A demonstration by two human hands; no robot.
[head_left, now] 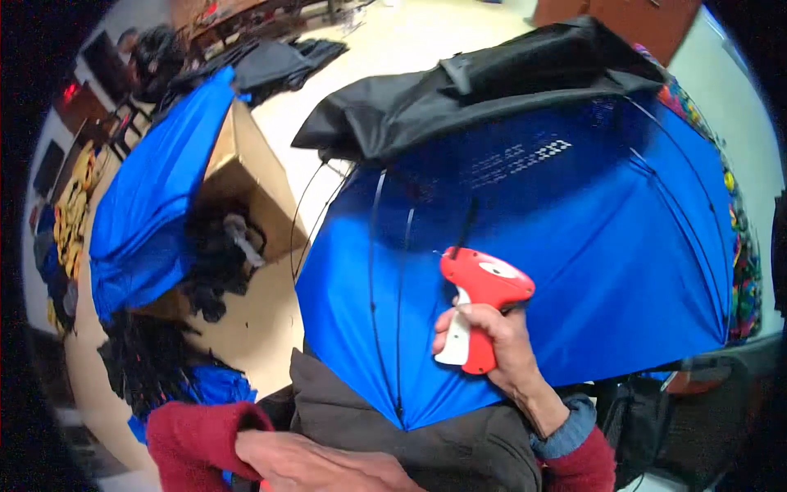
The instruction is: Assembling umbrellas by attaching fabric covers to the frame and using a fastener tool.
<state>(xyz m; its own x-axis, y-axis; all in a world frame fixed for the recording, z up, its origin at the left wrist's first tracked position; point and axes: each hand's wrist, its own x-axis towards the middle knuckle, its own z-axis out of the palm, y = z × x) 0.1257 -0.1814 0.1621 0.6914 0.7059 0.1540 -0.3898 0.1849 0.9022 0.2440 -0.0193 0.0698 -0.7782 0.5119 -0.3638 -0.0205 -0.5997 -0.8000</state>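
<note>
My right hand point(502, 340) is closed round the grip of a red and white tagging gun point(496, 279). The tool's thin tip points up and away, over a blue umbrella canopy point(541, 246). Dark metal ribs run across the canopy, which lies spread inside up over my lap. Its nearest corner hangs over the dark cloth point(336, 402) on my legs. At the lower edge is my left hand point(328, 467), whose back shows while its fingers are cut off by the frame.
Black fabric point(508, 90) lies folded over the canopy's far side. Left stands an open cardboard box point(254, 172), with blue cloth point(156, 213) draped over it and black bundles inside. A black heap point(147, 361) lies below. Colourful goods point(744, 271) line the right side.
</note>
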